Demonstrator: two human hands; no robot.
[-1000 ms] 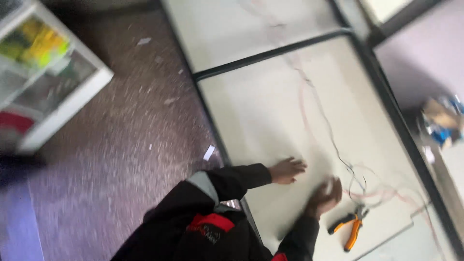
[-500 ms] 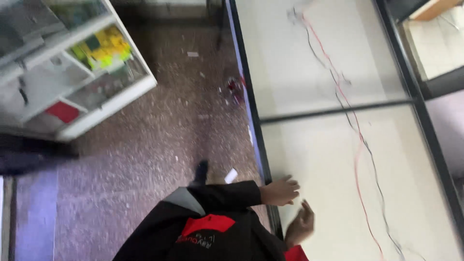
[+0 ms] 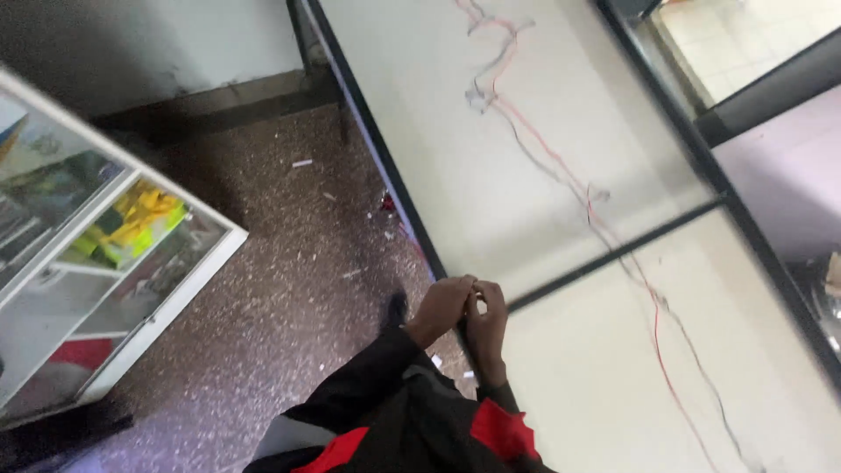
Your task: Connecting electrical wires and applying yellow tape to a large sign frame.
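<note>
Wires, one red and one dark, run in a loose wavy line down the pale bench, from its far end toward the near right corner of the view. They lie flat on the surface, twisted together at a few spots, and cross a dark bar that divides the bench top into two panels.

Both hands meet at the near edge of the bench, just where that bar reaches the dark rim. The left hand is curled, knuckles up, and the right hand is pressed against it, fingers bent inward. They touch each other, and something small seems pinched between the fingertips, though the view is too blurred to say what, so whether either hand truly grips a thing cannot be told. The hands are well apart from the wires, which pass to their right.

Black sleeves with red patches lead back from the hands to the bottom of the view.

Left of the bench is a speckled brown floor with small white scraps scattered on it and a small red bit near the bench edge. A white-framed glass cabinet stands at the left, with yellow and green packages behind its panes.
</note>
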